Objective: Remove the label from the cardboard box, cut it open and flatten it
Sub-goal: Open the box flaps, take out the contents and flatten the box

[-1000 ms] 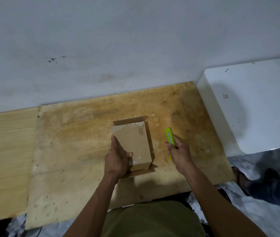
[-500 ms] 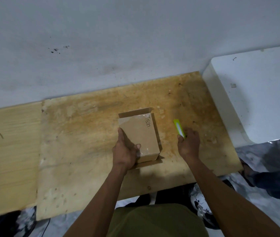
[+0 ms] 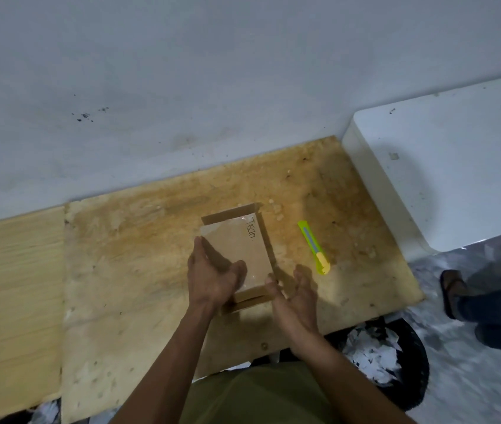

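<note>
From the head camera, a small brown cardboard box [image 3: 237, 252] with black handwriting along its right edge lies on the stained plywood bench [image 3: 139, 270], roughly in the middle of the board, with flaps spread out at its far and near ends. The left hand [image 3: 212, 275] lies against the box's left side, fingers along the edge and thumb pressed onto the top face near the near corner, so it grips the box. The right hand [image 3: 296, 293] is at the box's near right corner, fingers loosely spread and curled; its fingertips touch the corner, though whether it truly grips there cannot be told. A lime-green utility knife with a yellow end [image 3: 315, 247] lies flat on the bench just right of the box, apart from both hands. A white rectangular slab [image 3: 445, 166] butts against the bench's right edge. Below the bench edge, a black bin holding white paper scraps [image 3: 380, 359] sits on the floor.
</note>
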A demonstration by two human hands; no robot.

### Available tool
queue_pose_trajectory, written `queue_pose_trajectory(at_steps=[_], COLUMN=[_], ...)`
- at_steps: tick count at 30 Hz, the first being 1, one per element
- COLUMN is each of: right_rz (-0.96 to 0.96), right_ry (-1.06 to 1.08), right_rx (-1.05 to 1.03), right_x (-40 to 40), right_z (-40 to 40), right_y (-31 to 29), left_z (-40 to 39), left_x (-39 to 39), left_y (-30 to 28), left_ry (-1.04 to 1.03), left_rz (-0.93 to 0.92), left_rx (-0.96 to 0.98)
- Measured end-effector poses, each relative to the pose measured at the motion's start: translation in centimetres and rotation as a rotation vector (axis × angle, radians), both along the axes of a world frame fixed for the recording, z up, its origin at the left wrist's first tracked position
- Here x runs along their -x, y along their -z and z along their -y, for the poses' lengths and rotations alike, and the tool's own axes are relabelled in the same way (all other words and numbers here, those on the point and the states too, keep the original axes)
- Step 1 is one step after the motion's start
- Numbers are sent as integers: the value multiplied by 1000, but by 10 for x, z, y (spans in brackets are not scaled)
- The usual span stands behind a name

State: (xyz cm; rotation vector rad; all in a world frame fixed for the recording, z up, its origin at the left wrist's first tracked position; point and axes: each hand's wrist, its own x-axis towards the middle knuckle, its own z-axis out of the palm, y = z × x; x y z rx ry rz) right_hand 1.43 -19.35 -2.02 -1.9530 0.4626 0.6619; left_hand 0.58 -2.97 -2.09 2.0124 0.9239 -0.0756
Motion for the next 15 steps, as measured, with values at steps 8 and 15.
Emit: queue_pose_trajectory(at_steps=[8, 15], right_rz=[-5, 133], right_ry=[155, 204], right_rx=[-54, -88], right_x=[23, -3], right_z=[-33, -28], right_y=[6, 22], left_z=[-49, -60], left_x=[-70, -52], left_y=[18, 23], left_ry=[576, 453], left_rz=[-118, -92], left_rx=[-438, -326])
